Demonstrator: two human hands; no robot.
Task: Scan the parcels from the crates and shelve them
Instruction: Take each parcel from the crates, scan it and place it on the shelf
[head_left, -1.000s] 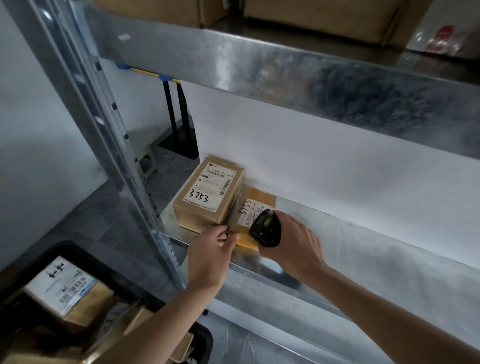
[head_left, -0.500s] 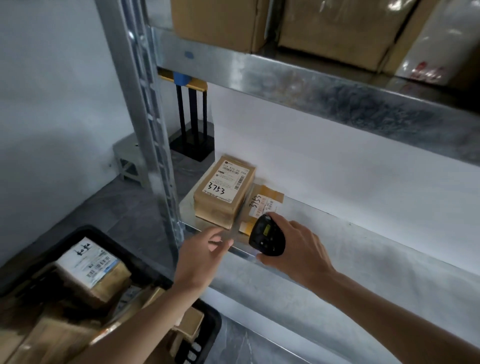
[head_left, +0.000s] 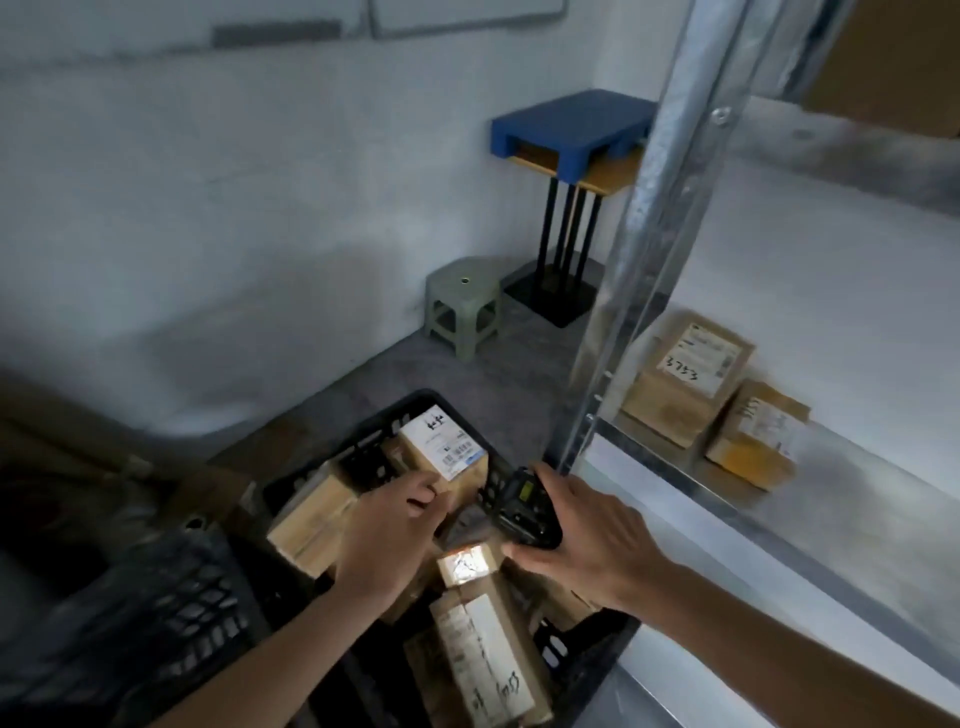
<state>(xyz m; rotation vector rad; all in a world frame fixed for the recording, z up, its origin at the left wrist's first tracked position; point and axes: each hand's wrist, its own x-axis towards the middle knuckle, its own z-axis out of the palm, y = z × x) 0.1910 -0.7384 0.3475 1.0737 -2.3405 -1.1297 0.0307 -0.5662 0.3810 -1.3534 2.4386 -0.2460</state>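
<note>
A black crate (head_left: 332, 462) on the floor holds several cardboard parcels. My left hand (head_left: 387, 535) reaches into it, and its fingertips touch the parcel with a white barcode label (head_left: 441, 444). My right hand (head_left: 582, 540) grips a black handheld scanner (head_left: 522, 506) over the crate; its light falls on a small parcel (head_left: 465, 564) below. On the metal shelf (head_left: 670, 467) to the right stand two parcels, one marked 3753 (head_left: 685, 376) and a smaller one (head_left: 756, 434) beside it.
A second black crate (head_left: 156, 623) sits at the lower left. A steel shelf post (head_left: 628, 249) rises between crate and shelf. A green plastic stool (head_left: 462, 306) and a black stand with a blue top (head_left: 569, 132) are by the wall.
Both hands have left the shelf and come down over the crate. The view swung left and down. The two parcels stay on the shelf.
</note>
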